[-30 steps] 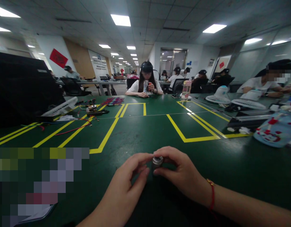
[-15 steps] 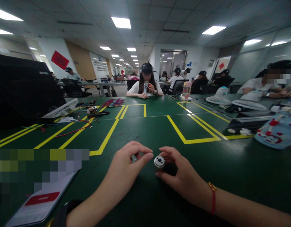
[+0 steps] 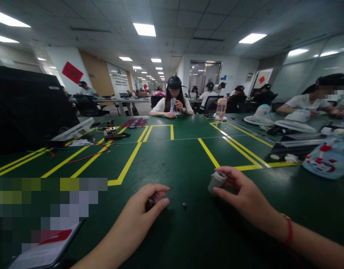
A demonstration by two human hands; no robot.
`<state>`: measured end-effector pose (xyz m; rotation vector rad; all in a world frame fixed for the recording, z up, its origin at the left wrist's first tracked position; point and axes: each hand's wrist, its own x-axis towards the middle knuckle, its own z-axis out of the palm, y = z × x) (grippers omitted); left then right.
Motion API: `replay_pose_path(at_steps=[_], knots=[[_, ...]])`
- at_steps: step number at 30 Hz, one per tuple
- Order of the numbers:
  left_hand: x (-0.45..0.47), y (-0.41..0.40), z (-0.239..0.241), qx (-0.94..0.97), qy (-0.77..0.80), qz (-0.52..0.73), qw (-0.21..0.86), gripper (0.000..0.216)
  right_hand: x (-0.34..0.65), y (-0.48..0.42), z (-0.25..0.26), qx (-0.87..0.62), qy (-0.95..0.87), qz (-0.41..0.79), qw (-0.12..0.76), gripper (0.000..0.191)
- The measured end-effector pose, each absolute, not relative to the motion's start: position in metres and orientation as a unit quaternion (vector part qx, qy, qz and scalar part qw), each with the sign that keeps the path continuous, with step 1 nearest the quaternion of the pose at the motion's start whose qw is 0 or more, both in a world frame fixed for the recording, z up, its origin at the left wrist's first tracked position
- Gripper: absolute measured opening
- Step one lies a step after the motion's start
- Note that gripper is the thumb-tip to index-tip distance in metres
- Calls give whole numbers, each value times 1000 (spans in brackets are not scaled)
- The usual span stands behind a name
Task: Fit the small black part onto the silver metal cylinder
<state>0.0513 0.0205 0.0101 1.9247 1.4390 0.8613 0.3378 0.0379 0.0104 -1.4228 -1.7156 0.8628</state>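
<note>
My right hand grips a small silver metal cylinder between thumb and fingers. The cylinder is tilted, its end face turned up, and appears held just above the table. To the left, my left hand hovers low over the table with bent fingers, the thumb and index fingertips apart. Inside its curled fingers it is dark, and I make out nothing held there. Between the hands a tiny dark round part with a light top stands on the green table.
A phone lies at the near left. Wires and small electronic parts are spread at the far left beside a black case. White fans and a blue patterned bag stand on the right. A person sits opposite.
My right hand has carried the cylinder to the right and tilted it. The tiny dark part now shows where the cylinder was. My left hand has moved slightly down and left, its fingers loosening.
</note>
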Motion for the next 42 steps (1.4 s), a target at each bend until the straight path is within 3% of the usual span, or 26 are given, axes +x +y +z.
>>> replay_pose_path(at_steps=[5,9,12,17,19,21,23,25,31,35,38,42], knots=[[16,3,-2,617,576,371,387,25,468,52,10,-727,-598,78,329,67],[15,2,-7,597,571,402,395,26,544,50,9,-791,-543,7,283,62],[17,2,-7,591,573,402,400,27,564,49,4,-807,-532,-27,256,62],[14,1,-8,587,575,402,404,26,516,49,1,-719,-606,-256,224,70],[14,1,-8,597,575,397,395,25,465,46,3,-639,-706,-183,244,55],[13,2,-7,604,577,389,388,24,404,41,5,-567,-789,39,234,40],[14,2,-6,608,577,385,387,23,346,38,6,-510,-807,204,218,37],[13,2,-5,612,572,384,387,23,300,38,7,-467,-820,259,204,37],[12,1,-7,604,574,385,398,24,300,52,17,-461,-824,219,245,28],[15,2,-9,604,572,387,398,23,404,55,31,-597,-748,-5,290,33],[17,2,-9,609,570,377,402,23,491,53,36,-688,-669,-170,224,36],[17,0,-9,606,572,370,410,24,559,51,35,-815,-559,-93,121,45]])
